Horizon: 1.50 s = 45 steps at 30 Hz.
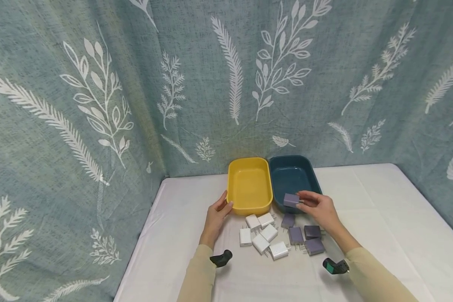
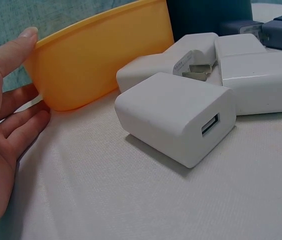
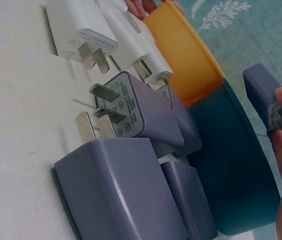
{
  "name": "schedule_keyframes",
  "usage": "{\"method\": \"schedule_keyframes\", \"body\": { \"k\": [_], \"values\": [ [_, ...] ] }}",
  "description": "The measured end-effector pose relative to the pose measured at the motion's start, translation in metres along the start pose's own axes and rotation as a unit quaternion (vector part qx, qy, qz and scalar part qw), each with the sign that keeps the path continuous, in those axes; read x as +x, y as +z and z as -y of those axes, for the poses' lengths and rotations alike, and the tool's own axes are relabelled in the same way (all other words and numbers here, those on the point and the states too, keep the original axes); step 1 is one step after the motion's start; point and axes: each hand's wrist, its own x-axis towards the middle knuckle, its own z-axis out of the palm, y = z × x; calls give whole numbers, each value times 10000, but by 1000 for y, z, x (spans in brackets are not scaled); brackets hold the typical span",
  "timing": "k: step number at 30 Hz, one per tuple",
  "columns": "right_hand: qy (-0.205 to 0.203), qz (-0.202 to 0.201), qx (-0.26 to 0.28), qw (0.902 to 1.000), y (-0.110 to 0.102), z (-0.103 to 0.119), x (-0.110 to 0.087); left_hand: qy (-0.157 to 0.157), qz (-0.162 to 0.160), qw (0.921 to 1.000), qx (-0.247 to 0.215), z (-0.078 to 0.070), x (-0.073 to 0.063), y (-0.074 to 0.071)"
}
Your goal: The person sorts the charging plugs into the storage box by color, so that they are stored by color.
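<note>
My right hand (image 1: 320, 209) pinches a purple charger (image 1: 291, 200) by its prong end, above the near rim of the dark blue bin (image 1: 317, 183). In the right wrist view, thumb and fingertips meet at the prongs of this charger (image 3: 261, 90). At the near left corner of the yellow bin (image 1: 250, 208) is my left hand (image 1: 214, 218), its thumb touching near the rim and its loosely bent fingers lower along the side. Several white chargers (image 1: 245, 237) lie before the yellow bin, one white charger (image 2: 166, 120) large in the left wrist view. Several purple chargers (image 1: 314, 246) lie before the blue bin.
Both bins stand side by side on a white-covered table (image 1: 362, 201), against a blue-green leaf-patterned curtain (image 1: 196, 105). A black wrist camera (image 1: 221, 259) sticks out by the left sleeve, another black camera (image 1: 336, 266) by the right sleeve.
</note>
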Motion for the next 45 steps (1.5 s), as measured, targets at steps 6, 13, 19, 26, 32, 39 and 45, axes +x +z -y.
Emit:
{"method": "schedule_keyframes", "body": {
  "k": [6,13,19,26,32,39,45],
  "values": [
    [39,-78,-14,10000,0,1,3,40,-1,10000,10,0,1,1],
    [-4,-70,265,9996,3,1,9,34,-17,10000,-16,1,1,1],
    [-42,-169,195,9997,4,3,13,53,15,10000,-25,3,1,0],
    [47,-180,136,9997,8,3,15,85,-55,9999,39,3,1,-1],
    [50,-246,18,9997,9,7,20,93,-5,9999,39,4,1,-1],
    [140,-278,8,9995,10,7,24,87,-38,10000,-22,3,0,-1],
    [32,-287,118,9995,11,4,23,35,-38,10000,-6,0,0,-1]
  ]
}}
